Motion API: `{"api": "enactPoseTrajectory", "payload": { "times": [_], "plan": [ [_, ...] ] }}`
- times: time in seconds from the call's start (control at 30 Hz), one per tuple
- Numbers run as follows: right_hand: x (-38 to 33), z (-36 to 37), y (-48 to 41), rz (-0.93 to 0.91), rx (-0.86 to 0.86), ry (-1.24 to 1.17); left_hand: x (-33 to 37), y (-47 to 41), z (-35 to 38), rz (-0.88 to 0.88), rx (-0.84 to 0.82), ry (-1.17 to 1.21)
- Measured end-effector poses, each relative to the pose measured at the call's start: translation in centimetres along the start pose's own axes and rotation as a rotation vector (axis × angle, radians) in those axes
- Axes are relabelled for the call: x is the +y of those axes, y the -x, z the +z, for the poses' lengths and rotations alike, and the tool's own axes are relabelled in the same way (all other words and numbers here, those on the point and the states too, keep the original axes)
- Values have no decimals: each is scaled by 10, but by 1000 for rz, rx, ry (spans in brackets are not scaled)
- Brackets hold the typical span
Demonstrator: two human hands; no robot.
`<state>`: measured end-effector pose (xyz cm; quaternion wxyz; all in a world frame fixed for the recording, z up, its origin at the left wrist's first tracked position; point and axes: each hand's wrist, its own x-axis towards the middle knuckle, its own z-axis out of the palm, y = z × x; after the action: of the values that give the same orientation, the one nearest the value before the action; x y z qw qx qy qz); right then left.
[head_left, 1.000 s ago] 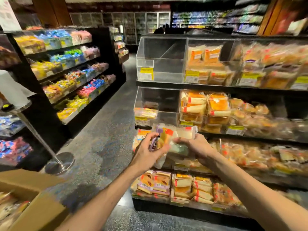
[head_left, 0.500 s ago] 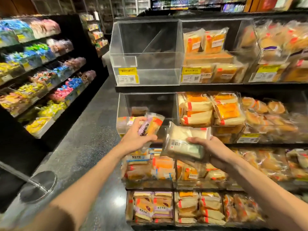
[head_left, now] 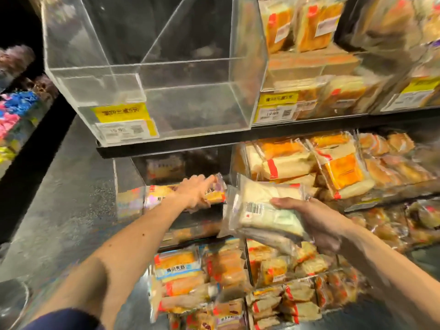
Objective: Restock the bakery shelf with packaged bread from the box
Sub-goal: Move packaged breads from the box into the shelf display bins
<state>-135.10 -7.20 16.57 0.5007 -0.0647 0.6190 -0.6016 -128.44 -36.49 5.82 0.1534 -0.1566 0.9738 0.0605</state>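
My left hand (head_left: 195,194) reaches into the left clear bin (head_left: 129,186) on the middle shelf and grips a small packaged bread with a purple and orange wrapper (head_left: 217,190). My right hand (head_left: 314,222) holds a stack of pale packaged breads (head_left: 259,210) from underneath, barcode side up, in front of the same shelf. One more pack (head_left: 164,166) lies deep at the back of that bin. The box is out of view.
Above hangs a large clear bin (head_left: 166,75) holding nothing, with a yellow price tag. Bins to the right (head_left: 309,163) and below (head_left: 190,277) are packed with wrapped breads. A candy shelf (head_left: 16,110) lines the aisle on the left across the dark floor.
I have stepped closer to the shelf. My left hand has pushed its small pack forward into the middle-shelf bin. My right hand has held its stack near the same spot.
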Motion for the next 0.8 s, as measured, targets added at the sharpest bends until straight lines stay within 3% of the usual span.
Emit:
{"api": "enactPoseTrajectory", "payload": {
  "times": [0.1, 0.4, 0.47, 0.57, 0.63, 0.7, 0.8],
  "plan": [
    [1, -5, -10, -6, 55, 37, 3, -26, 12, 64, -40, -111],
    [-4, -11, -10, -2, -68, 9, 7, -40, 14, 81, -12, -255],
    [-8, -11, -9, 19, -75, -24, 16, -24, 0, 27, 20, 22],
    [-11, -8, -3, 50, -110, -50, 42, 21, -35, -66, 247, 875],
    [-10, -9, 0, 64, -131, -49, 64, 65, -58, -65, 322, 1218],
    [-14, -4, 8, 91, -184, -75, 79, 107, -72, 63, 341, 1277],
    [-20, 1, 19, 156, -253, -149, 94, 158, -82, 257, 271, 1028]
  ]
}}
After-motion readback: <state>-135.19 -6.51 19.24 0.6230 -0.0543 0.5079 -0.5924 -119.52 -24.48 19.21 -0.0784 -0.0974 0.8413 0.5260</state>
